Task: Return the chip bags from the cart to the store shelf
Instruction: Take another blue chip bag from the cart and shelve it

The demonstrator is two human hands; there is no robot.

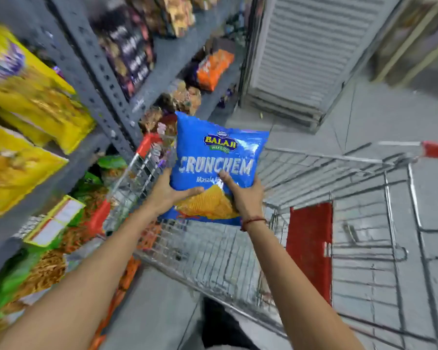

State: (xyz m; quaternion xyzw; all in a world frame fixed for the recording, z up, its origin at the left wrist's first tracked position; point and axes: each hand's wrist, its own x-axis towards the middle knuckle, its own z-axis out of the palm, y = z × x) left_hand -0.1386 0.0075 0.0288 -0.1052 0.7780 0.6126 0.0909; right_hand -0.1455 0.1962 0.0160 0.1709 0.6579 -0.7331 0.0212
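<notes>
Bag: blue chip bag point(216, 157), "Balaji Wafers Crunchem" print facing you, held upright between both your hands, above the near-left corner of the cart.
Left hand: your left hand point(171, 192) is closed on the bag's lower left edge, thumb lying across the front over the chip picture, fingers hidden behind the bag.
Right hand: your right hand point(245, 195) is closed on the lower right part of the bag, one finger pressed on the front just under the "Crunchem" lettering, the rest wrapped round the right edge. Red thread point(253, 222) on that wrist.
Cart: wire cart point(213, 251) sits below and to the right of your hands; red flap point(310, 246) stands right of your right forearm; red corner bumper point(149, 144) just left of the bag's upper half. Can't tell whether more bags lie in the basket; the view is blurred and the bag covers part of it.
Shelf: grey metal shelf point(99, 79) runs along the left of your left arm, bag not touching it.
Shelf stock: yellow bags point(33, 97) up left of your left hand; green bags point(20, 271) low beside your left forearm; orange bag point(213, 69) on a tier beyond the bag's top edge. Prints too smeared to read.
Beyond hands: white slatted shutter point(314, 51) ahead and right, past the cart.
Floor: grey floor point(377, 117) right of your hands and under the cart.
</notes>
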